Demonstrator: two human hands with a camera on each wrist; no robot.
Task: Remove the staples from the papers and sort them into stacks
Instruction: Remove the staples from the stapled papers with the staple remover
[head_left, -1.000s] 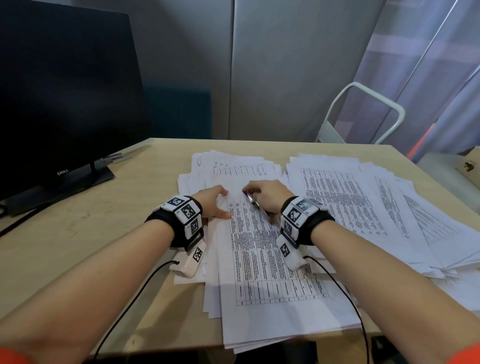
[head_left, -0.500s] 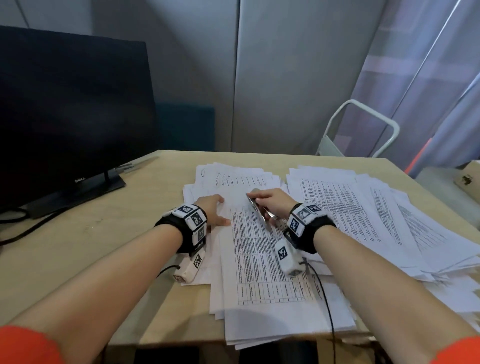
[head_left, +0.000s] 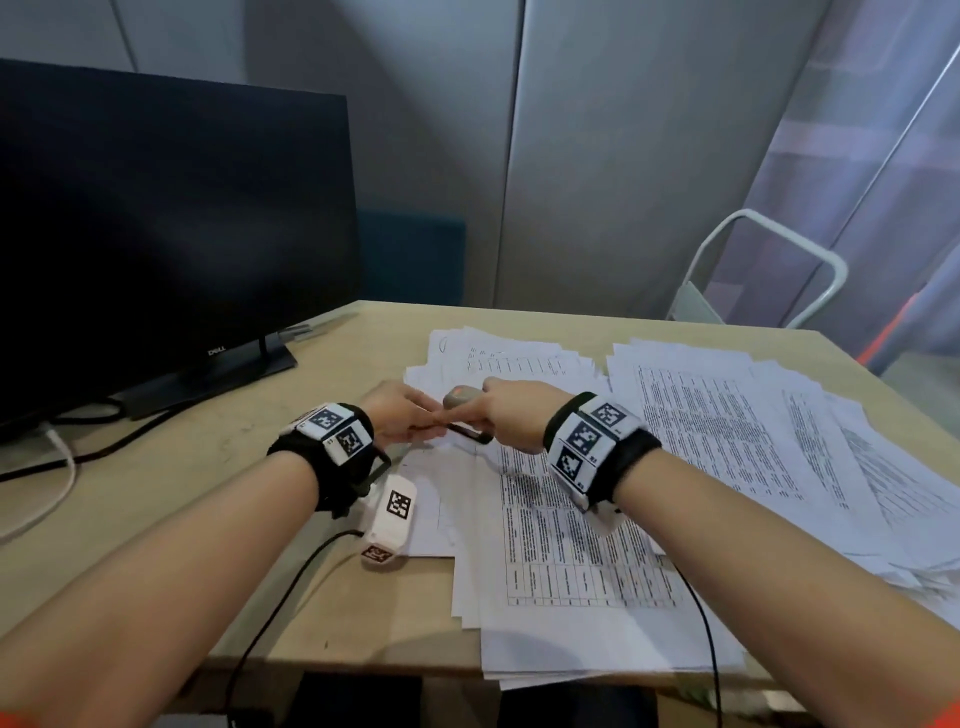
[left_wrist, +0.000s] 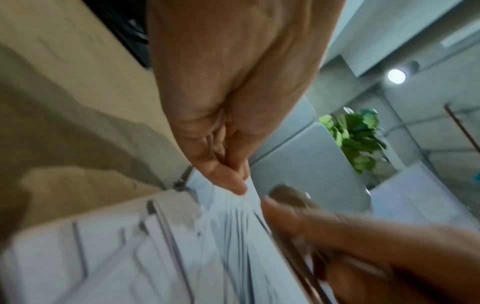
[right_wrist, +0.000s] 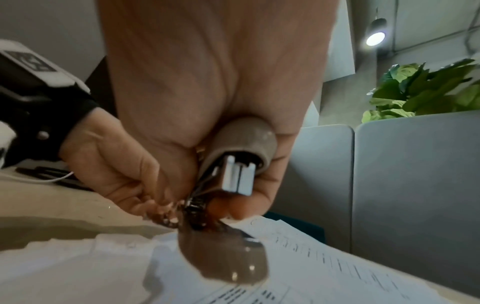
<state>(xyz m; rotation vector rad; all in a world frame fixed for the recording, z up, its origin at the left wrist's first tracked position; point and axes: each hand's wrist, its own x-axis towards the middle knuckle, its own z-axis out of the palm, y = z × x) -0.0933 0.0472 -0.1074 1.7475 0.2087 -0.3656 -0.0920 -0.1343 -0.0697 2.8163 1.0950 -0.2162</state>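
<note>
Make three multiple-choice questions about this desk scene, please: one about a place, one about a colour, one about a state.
1. Where is the monitor?
A. Left of the papers
B. Right of the papers
C. On top of the papers

2. What colour is the tool's body?
A. Bright green
B. Grey
C. Yellow

3. What is the right hand doing?
A. Resting flat and holding nothing
B. Gripping the tool
C. Lifting the monitor

Answers:
1. A: in the head view the monitor stands on the desk, left of the papers.
2. B: the right wrist view shows a grey shell with metal parts inside.
3. B: the fingers are curled round the tool at the papers' top corner, close to the left hand, which pinches sheets there.
</note>
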